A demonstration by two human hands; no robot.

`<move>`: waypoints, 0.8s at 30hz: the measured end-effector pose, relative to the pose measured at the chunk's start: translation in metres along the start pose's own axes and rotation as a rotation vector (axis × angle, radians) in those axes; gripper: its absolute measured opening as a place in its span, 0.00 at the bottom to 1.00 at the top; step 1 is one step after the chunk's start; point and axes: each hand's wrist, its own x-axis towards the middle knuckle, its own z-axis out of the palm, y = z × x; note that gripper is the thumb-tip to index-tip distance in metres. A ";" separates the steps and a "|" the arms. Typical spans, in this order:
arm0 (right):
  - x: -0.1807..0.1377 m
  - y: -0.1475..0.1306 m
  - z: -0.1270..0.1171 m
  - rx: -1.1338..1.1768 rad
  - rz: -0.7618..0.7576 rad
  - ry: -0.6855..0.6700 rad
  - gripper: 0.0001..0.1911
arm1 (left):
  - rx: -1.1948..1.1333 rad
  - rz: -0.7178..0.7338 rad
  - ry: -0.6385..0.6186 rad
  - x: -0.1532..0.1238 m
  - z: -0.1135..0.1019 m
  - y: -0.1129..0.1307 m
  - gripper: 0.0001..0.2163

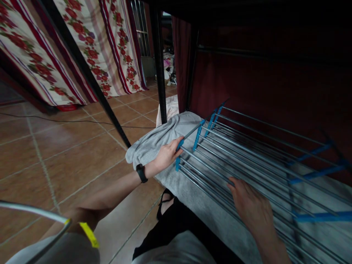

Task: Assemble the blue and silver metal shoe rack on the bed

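Note:
A folding drying rack [233,161] with grey metal bars and blue plastic joints lies across a grey blanket [165,134]. My left hand [168,152], with a black band at the wrist, is closed around the rack's near left corner beside a blue joint. Further right, my right hand [251,205] wraps around one of the long front bars; its fingertips are partly hidden beneath the bar. The rack's far right end is dark and blurred.
Black metal posts [161,73] rise at the blanket's left end, under a dark overhead frame. A dark red cloth [247,80] hangs behind the rack. Left are floral curtains [93,47], a tiled floor [68,154] and a thin cable [82,121]. A pale metal tube [33,208] curves at lower left.

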 end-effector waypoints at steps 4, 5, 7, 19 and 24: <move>0.000 -0.001 0.000 0.015 0.012 -0.014 0.11 | -0.069 -0.016 0.012 0.000 0.002 -0.002 0.24; 0.000 -0.001 -0.001 0.023 0.013 -0.018 0.11 | -0.086 -0.023 0.015 0.000 0.002 -0.002 0.25; 0.000 -0.001 -0.001 0.040 0.013 -0.024 0.11 | -0.114 -0.036 0.014 0.000 0.003 -0.002 0.26; 0.000 -0.001 -0.003 0.063 0.018 -0.037 0.11 | -0.146 -0.078 -0.028 0.003 0.000 0.002 0.26; -0.001 0.000 -0.002 0.079 0.021 -0.061 0.10 | -0.139 -0.075 -0.028 0.003 0.000 0.002 0.27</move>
